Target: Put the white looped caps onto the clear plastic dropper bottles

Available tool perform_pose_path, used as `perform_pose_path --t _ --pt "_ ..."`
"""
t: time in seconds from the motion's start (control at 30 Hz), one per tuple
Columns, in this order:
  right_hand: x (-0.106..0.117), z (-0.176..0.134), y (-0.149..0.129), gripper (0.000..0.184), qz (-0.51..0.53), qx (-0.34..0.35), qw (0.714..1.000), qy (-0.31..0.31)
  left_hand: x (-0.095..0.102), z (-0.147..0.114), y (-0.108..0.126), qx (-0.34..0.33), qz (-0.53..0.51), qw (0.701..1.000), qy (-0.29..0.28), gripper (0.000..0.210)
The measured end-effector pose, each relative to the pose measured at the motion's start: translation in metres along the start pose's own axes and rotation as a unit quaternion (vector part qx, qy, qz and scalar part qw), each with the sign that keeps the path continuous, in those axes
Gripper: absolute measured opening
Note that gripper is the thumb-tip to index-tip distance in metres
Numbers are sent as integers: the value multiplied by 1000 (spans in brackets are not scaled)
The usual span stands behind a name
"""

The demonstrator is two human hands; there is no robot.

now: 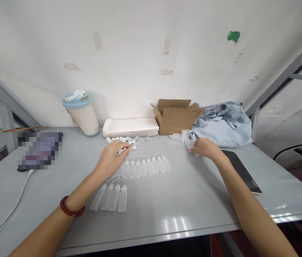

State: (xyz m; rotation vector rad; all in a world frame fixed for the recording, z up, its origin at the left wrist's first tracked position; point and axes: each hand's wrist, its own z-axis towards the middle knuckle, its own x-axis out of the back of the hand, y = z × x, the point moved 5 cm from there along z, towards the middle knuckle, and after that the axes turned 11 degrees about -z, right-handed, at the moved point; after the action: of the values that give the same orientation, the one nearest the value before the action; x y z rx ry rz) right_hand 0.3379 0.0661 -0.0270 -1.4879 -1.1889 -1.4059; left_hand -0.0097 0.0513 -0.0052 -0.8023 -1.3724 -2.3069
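Head view: small translucent plastic bottles (pixel 149 167) with white caps and thin tails lie in two rows on the grey table (pixel 183 210). They look light, squeezable, probably slippery; grip below the neck. Left fingertips (pixel 128 146) nearly meet, right fingers (pixel 195 142) curl by loose bottles (pixel 176 137); I cannot tell what either pinches.

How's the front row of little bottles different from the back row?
The front row has just four bottles, while the back row has more. The front row shows fully, but the left hand partly blocks our view of the back row. Both have pale, see-through bottles with thin white stems, lying on the gray table.
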Motion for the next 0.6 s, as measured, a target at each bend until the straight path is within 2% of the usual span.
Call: perform_pose_path --t 0.17,0.33,0.47,0.6 --pt "7 -4 -3 27 34 -13 999 28 -2 -2 1 -6 -22 1000 1 19" --pt "19 -13 -16 29 120 14 988 94 4 -4 7 -4 -44 998 52 15" --pt "25 -31 -46 24 266 129 936 190 5 -7 12 -1 -68 994 86 12" --pt "20 -67 -86 22 305 304 886 172 1 -10 22 -1 -90 993 77 10"
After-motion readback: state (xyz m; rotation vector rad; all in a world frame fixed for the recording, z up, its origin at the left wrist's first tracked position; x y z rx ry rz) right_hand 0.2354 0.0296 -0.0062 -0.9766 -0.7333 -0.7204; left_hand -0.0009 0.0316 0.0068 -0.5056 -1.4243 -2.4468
